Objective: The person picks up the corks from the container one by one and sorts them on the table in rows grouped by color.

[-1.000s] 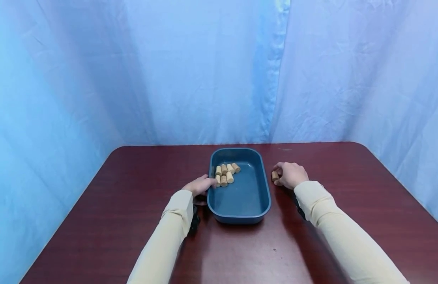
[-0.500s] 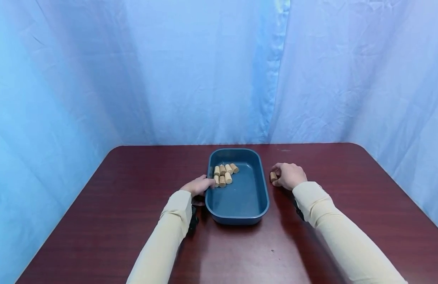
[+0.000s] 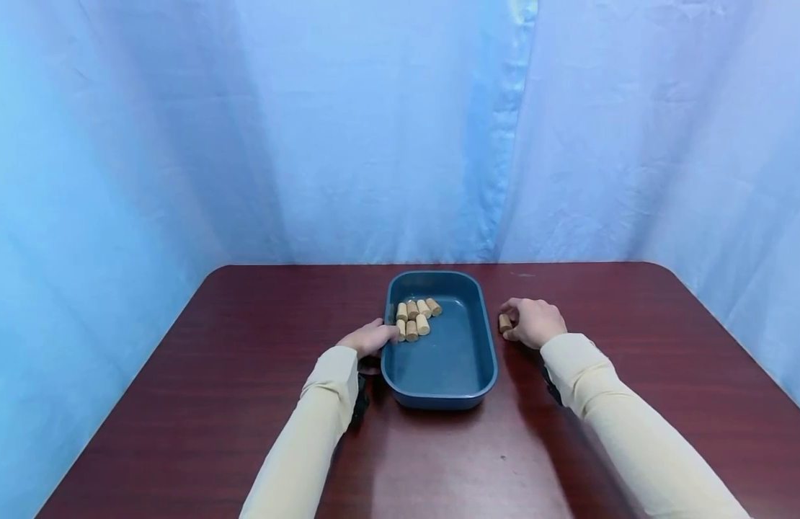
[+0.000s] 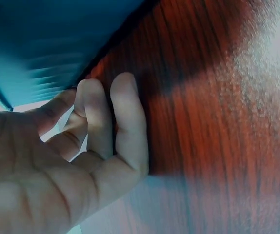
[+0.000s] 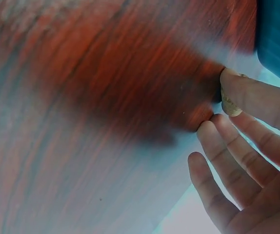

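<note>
A deep blue rectangular tray (image 3: 439, 396) stands on the table, with several tapered corks (image 3: 422, 325) gathered at its left side in two rough rows. My left hand (image 3: 367, 337) grips the tray's left wall, reaching over the rim near the corks. In the left wrist view, its fingers (image 4: 130, 117) curl low along the outer wall of the tray. Right of the tray, my right hand (image 3: 535, 321) pinches a single brown cork (image 3: 504, 323) at the tabletop. The right wrist view has the thumb (image 5: 257, 95) covering most of that cork; the other fingers lie beside it.
The dark red wooden table (image 3: 244, 375) has rounded far corners. A light blue curtain (image 3: 374, 144) hangs behind it and along both sides. A small dark speck lies on the tabletop in front of the right hand.
The head view shifts slightly; both hands, the tray and the corks keep their places relative to one another.
</note>
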A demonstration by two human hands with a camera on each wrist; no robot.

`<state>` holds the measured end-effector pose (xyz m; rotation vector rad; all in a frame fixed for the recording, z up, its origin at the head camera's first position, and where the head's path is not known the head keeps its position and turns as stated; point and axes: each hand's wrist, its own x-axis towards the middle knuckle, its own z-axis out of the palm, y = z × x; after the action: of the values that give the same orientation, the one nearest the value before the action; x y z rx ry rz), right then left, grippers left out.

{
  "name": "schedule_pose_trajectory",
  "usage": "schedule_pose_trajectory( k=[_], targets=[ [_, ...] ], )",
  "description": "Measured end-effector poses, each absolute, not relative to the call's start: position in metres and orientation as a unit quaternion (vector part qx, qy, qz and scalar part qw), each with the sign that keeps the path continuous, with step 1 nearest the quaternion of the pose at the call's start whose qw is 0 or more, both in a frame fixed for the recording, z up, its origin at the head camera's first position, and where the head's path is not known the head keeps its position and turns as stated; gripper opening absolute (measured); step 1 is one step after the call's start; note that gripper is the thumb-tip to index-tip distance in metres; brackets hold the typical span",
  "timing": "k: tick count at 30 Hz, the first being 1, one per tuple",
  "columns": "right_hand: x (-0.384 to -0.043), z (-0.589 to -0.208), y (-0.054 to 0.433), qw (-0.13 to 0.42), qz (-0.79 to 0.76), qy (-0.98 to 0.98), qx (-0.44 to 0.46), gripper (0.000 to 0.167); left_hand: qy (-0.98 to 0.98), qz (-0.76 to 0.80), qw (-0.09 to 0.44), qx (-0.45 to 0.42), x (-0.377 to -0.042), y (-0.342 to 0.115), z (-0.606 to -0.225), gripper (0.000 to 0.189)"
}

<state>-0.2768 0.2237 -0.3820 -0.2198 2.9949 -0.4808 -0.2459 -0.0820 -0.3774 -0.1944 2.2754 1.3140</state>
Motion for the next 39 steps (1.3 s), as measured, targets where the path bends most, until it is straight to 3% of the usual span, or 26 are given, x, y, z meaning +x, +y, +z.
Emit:
schedule_pose_trajectory(
  k=[18,39],
  targets=[
    [-0.268,-0.377,0.237,0.094,-0.244,0.956,-0.136,0.065,0.837,0.479,0.257,-0.067,-0.247,-0.083,-0.374,0.077],
    [-0.254,-0.323,0.194,-0.013,-0.296,0.942,-0.159,0.038,0.836,0.480,0.257,-0.071,-0.245,-0.080,-0.374,0.073]
  ],
)
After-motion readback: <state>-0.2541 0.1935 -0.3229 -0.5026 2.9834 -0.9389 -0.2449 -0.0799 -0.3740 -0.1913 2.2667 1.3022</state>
